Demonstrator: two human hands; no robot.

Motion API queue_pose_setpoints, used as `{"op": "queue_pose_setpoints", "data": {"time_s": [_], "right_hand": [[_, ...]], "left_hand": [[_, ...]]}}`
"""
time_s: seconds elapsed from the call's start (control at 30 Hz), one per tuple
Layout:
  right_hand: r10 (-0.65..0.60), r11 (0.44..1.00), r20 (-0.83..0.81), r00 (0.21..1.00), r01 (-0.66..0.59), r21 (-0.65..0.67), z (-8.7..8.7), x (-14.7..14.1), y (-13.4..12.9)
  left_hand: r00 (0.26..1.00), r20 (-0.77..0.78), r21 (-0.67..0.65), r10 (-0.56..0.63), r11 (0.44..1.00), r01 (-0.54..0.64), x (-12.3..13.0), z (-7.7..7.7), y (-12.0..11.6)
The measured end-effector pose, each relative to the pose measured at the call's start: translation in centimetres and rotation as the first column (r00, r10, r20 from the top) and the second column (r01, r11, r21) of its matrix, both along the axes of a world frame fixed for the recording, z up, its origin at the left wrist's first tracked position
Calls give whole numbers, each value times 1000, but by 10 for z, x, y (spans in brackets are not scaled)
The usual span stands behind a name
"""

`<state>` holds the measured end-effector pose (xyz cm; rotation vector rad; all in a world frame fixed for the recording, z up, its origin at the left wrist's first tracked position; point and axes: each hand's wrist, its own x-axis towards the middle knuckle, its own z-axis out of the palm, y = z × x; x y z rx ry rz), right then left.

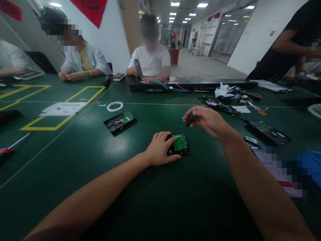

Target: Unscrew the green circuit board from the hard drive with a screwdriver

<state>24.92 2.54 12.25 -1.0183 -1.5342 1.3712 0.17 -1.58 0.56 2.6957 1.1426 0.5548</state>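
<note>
A hard drive with a green circuit board [181,143] lies flat on the green table [120,194] in front of me. My left hand [160,148] is wrapped over its left side, thumb along the near edge and fingers on the far edge and board. In my right hand [206,121] is a screwdriver [191,119] with a dark handle, held in a pinch. Its thin shaft points down to the drive's far edge; whether the tip sits in a screw is too small to tell.
Another hard drive [120,122] and a white tape roll [115,106] lie beyond my left hand. A third drive [268,132] and cables [218,104] are on the right. Across the table, a person holds a tool [137,68] behind a long black bar [200,87].
</note>
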Motion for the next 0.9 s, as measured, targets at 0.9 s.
{"op": "queue_pose_setpoints", "data": {"time_s": [0.9], "right_hand": [[-70,997,27,997,71,-41,-1,0,0]], "left_hand": [[1000,-14,14,-3,1000,3,0,-2,0]]}}
